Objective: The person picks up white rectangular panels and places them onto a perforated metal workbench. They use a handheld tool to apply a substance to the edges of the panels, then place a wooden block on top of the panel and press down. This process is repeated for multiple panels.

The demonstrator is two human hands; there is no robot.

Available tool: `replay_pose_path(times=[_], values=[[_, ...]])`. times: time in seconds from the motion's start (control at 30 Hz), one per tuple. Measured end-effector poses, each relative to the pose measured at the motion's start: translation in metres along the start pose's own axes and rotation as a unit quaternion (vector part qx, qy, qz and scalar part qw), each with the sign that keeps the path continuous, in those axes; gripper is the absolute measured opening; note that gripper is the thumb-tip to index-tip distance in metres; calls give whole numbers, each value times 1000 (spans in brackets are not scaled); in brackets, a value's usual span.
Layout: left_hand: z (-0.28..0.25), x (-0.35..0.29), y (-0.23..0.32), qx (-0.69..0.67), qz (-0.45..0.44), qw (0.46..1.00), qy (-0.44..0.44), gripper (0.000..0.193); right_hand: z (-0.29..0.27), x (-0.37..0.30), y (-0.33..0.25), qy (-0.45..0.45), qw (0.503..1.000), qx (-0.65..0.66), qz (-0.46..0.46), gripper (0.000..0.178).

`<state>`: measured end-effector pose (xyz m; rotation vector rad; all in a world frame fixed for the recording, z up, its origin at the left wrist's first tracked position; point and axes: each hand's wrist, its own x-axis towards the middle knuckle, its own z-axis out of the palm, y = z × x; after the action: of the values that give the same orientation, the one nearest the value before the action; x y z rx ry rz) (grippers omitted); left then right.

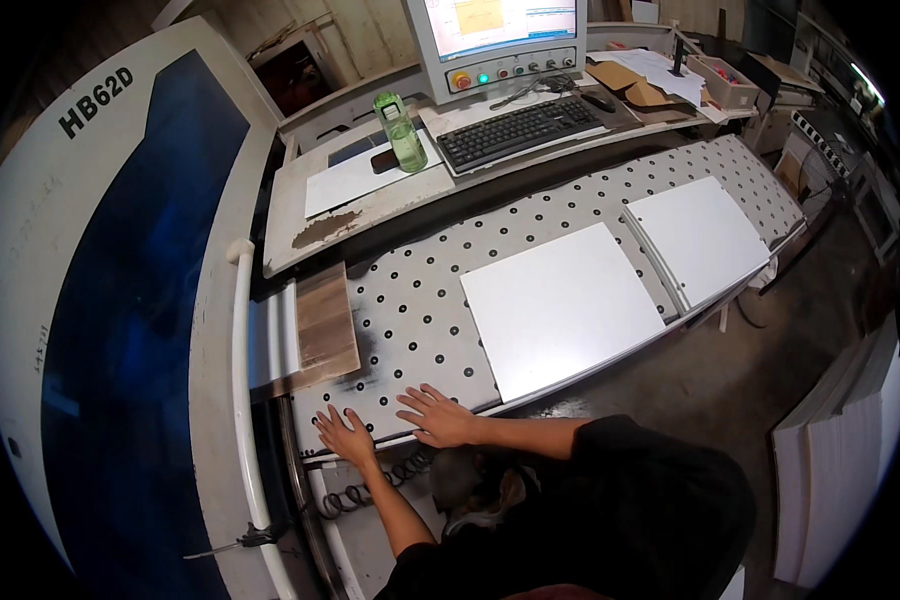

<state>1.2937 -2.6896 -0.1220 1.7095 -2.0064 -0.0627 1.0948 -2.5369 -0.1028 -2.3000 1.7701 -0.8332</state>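
Both of my hands rest at the near left end of a pale work table (425, 265) dotted with black round studs. My left hand (346, 437) lies there with its fingers spread and holds nothing. Just right of it, my right hand (437, 416) is also flat and empty, its fingers apart. A white square panel (562, 308) lies on the table to the right of my right hand. Farther right lie more white panels (698, 240), apparently stacked. Beyond my left hand, a brown wood-grain board (326, 325) sits at the machine's opening.
A large white and blue machine (135, 290) stands at left, fronted by a white rail (242, 400). The back shelf carries a green bottle (401, 135), a black keyboard (520, 132) and a monitor (500, 50). White panels (835, 450) stand at lower right. A coiled hose (370, 487) hangs below the table.
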Motion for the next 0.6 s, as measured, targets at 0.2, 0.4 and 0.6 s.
replay_pose_path(times=[0.2, 0.4, 0.6], values=[[3, 0, -3, -13, -9, 1000, 13, 48, -3, 1, 0, -10, 1000, 2, 1, 56], [4, 1, -4, -13, -12, 1000, 11, 46, -3, 1, -1, -17, 1000, 4, 4, 57], [1, 3, 5, 23, -45, 999, 1, 52, -5, 1, 0, -24, 1000, 7, 10, 57]])
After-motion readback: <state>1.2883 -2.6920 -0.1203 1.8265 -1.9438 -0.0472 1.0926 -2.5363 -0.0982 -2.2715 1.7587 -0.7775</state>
